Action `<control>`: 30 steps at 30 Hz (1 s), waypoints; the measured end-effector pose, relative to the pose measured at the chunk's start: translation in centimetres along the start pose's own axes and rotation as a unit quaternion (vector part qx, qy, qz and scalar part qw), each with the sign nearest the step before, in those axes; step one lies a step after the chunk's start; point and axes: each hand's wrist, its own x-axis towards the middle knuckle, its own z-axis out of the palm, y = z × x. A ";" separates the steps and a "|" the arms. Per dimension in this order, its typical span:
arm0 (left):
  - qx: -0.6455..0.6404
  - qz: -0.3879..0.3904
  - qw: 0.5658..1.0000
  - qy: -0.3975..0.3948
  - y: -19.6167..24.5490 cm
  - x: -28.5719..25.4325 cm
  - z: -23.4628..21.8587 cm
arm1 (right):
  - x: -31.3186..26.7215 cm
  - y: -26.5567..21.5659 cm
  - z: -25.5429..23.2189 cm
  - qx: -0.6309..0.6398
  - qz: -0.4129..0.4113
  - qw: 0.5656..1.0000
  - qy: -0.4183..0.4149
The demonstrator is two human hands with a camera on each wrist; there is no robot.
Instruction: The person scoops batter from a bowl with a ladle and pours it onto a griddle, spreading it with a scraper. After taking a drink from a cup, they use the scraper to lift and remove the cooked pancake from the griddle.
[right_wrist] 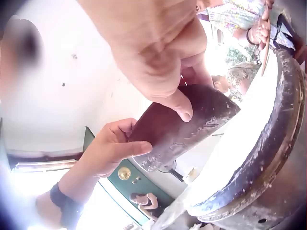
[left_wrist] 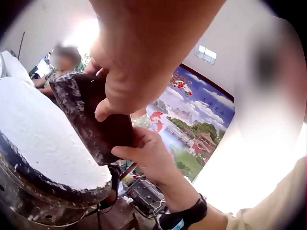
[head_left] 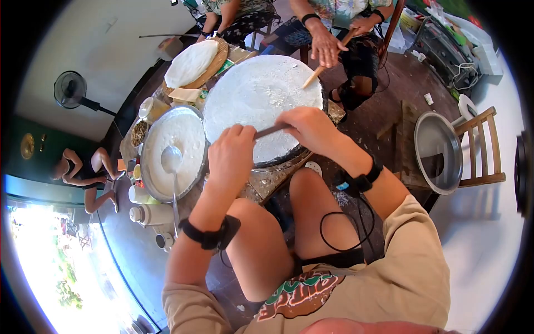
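Note:
Both hands hold a dark flat scraper (head_left: 271, 131) (left_wrist: 98, 120) (right_wrist: 180, 127) by its two ends, above the near edge of a round griddle (head_left: 250, 100) coated with white batter. The left hand (head_left: 231, 156) (left_wrist: 129, 86) (right_wrist: 112, 148) pinches one end, thumb on the flat face. At the other end the right hand (head_left: 312, 131) (left_wrist: 152, 155) (right_wrist: 163, 72) pinches it the same way. White residue marks the scraper's long edge. In the wrist views the blade stands tilted beside the griddle's rim.
Left of the griddle is a batter basin (head_left: 192, 139) with a ladle (head_left: 172, 161). A white sheet lies on a round woven tray (head_left: 222, 55) behind. Across, a person's hand (head_left: 327, 47) holds a wooden stick (head_left: 322, 68) on the griddle. A metal basin (head_left: 453, 161) stands right.

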 end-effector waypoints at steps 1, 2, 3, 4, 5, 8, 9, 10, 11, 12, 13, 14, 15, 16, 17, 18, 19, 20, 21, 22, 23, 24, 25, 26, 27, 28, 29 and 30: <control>0.001 -0.005 1.000 0.011 -0.7 0.8 0.4 | 1.1 0.7 0.3 -0.022 -0.003 1.000 -0.006; 0.003 -0.011 1.000 0.022 -1.4 1.7 0.8 | 2.2 1.6 0.6 -0.027 -0.007 1.000 -0.015; 0.004 -0.016 0.999 0.032 -2.2 2.5 1.4 | 3.6 2.6 0.9 -0.036 -0.020 0.999 -0.020; 0.012 -0.014 0.999 0.036 -3.2 3.5 1.9 | 5.1 3.8 1.4 -0.045 -0.033 0.998 -0.026; 0.017 -0.024 0.999 0.039 -4.1 4.4 2.6 | 6.5 4.9 1.8 -0.054 -0.046 0.997 -0.032; 0.032 -0.055 0.997 0.046 -6.7 6.9 4.8 | 10.7 7.5 2.9 -0.080 -0.084 0.992 -0.046; 0.035 -0.066 0.996 0.045 -7.4 7.7 5.5 | 11.9 8.3 3.4 -0.085 -0.091 0.991 -0.049; 0.039 -0.076 0.995 0.045 -8.1 8.3 6.2 | 12.8 9.0 4.0 -0.090 -0.098 0.990 -0.051; 0.046 -0.083 0.995 0.038 -8.4 8.8 6.5 | 13.6 9.4 4.5 -0.096 -0.104 0.989 -0.052; 0.054 -0.089 0.994 0.031 -8.7 9.2 6.8 | 14.0 9.9 5.0 -0.111 -0.097 0.987 -0.058; 0.061 -0.095 0.993 0.023 -9.0 9.5 7.0 | 14.3 10.3 5.4 -0.124 -0.097 0.986 -0.059; 0.051 -0.087 0.994 0.031 -9.7 9.7 7.7 | 14.4 10.8 5.7 -0.138 -0.097 0.984 -0.062; 0.040 -0.080 0.995 0.038 -10.4 9.8 8.6 | 14.4 10.9 5.8 -0.152 -0.097 0.981 -0.064; 0.028 -0.071 0.996 0.045 -11.1 9.8 9.6 | 14.2 11.0 5.8 -0.168 -0.091 0.979 -0.076; 0.009 -0.057 0.997 0.058 -11.4 9.7 10.1 | 13.8 10.7 5.7 -0.183 -0.084 0.975 -0.088; -0.011 -0.043 0.996 0.071 -11.6 9.6 10.6 | 13.1 10.3 5.6 -0.199 -0.077 0.972 -0.101; -0.030 -0.029 0.995 0.086 -11.9 9.4 11.0 | 12.3 9.9 5.3 -0.205 -0.078 0.971 -0.093; -0.033 -0.021 0.996 0.080 -11.4 9.1 11.0 | 11.2 9.6 4.9 -0.213 -0.079 0.970 -0.086; -0.037 -0.012 0.996 0.074 -10.4 8.8 10.7 | 10.0 9.3 4.6 -0.220 -0.080 0.969 -0.079; -0.041 -0.003 0.997 0.070 -9.7 8.4 10.4 | 8.9 8.8 4.3 -0.224 -0.069 0.969 -0.080; -0.054 0.006 0.997 0.063 -9.3 7.9 10.2 | 7.8 8.2 3.9 -0.229 -0.059 0.968 -0.079; -0.066 0.015 0.996 0.055 -8.9 7.1 10.0 | 6.8 7.4 3.7 -0.233 -0.048 0.968 -0.078; -0.076 0.025 0.996 0.050 -8.6 6.5 9.7 | 5.9 6.4 3.7 -0.237 -0.044 0.968 -0.070; -0.087 0.036 0.994 0.048 -8.4 5.8 9.4 | 4.9 5.3 3.8 -0.241 -0.040 0.968 -0.062; -0.097 0.048 0.993 0.045 -8.3 4.9 9.3 | 3.9 4.3 4.0 -0.244 -0.035 0.968 -0.053; -0.106 0.059 0.992 0.043 -8.3 4.2 9.1 | 2.9 3.5 4.3 -0.252 -0.037 0.966 -0.037; -0.111 0.062 0.991 0.046 -8.1 3.4 9.0 | 2.2 2.6 4.4 -0.253 -0.033 0.966 -0.039; -0.115 0.064 0.990 0.049 -8.0 2.7 9.0 | 1.7 1.6 4.5 -0.254 -0.030 0.966 -0.041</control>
